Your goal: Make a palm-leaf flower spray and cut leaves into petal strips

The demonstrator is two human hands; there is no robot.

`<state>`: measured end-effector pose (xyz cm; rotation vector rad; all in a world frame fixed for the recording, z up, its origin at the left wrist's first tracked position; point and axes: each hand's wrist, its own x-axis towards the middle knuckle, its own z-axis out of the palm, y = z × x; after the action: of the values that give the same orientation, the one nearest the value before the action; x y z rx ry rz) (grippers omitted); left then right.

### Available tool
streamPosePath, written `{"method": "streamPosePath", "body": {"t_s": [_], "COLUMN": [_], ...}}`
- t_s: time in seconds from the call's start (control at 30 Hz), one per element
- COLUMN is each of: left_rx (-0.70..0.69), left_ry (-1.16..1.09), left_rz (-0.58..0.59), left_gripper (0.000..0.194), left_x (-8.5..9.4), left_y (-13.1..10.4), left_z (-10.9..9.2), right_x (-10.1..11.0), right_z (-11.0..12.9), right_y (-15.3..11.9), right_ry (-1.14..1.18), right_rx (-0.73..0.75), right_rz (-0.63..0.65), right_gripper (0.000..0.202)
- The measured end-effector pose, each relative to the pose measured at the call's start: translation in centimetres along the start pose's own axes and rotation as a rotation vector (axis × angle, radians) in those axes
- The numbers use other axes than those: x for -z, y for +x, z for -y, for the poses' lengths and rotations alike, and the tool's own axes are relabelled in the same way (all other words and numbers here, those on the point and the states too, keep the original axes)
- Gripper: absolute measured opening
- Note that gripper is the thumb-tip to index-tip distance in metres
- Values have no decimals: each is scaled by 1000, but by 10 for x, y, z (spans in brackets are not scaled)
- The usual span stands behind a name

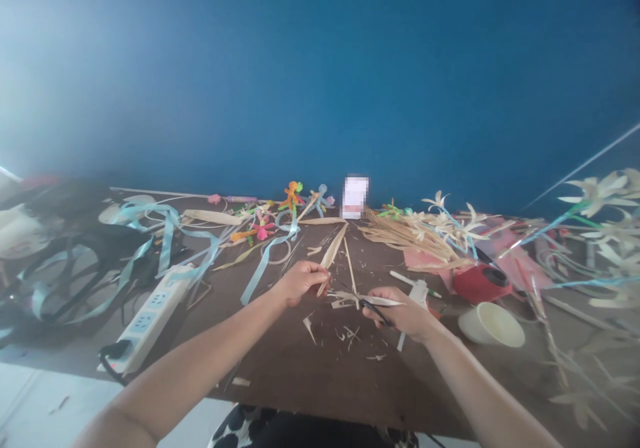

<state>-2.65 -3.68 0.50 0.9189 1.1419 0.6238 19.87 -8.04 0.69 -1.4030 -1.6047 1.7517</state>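
Observation:
My left hand [304,281] pinches a pale dried corn husk [334,248] near its lower end; the rest of the strip slants up and away. Fingers of my right hand [400,311] are wrapped round dark-handled scissors [374,309], whose blades point left toward my left hand. A pale strip also lies along the right fingers, and I cannot tell whether it is gripped too. Small husk scraps [350,335] are scattered on the brown table [310,381] under both hands. Beside the right hand rests a white glue gun [418,293], partly hidden.
At left lie a white power strip [153,318] and light-blue ribbon [263,268]. A husk bundle [410,235], white husk flowers [600,195], a red object [483,283] and a cream cup [493,325] are on the right. Small colourful figures [293,196] and a blurred-out screen [355,197] stand behind.

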Motion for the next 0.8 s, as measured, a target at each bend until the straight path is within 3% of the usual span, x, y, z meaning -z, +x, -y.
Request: {"method": "streamPosePath", "body": {"t_s": [0.47,0.8], "left_rx": [-6,-35], "left_ry": [-39,64], "left_rz": [2,-20], "left_gripper": [16,16], "left_x": [-2,0], "left_y": [1,1], "left_z": [0,0], "right_x": [-1,5], "right_z": [-5,-5], "right_y": [2,-1], "right_ry": [91,-14], "right_rx": [30,-8], "right_rz": [-30,-5], "right_gripper": [39,36]}}
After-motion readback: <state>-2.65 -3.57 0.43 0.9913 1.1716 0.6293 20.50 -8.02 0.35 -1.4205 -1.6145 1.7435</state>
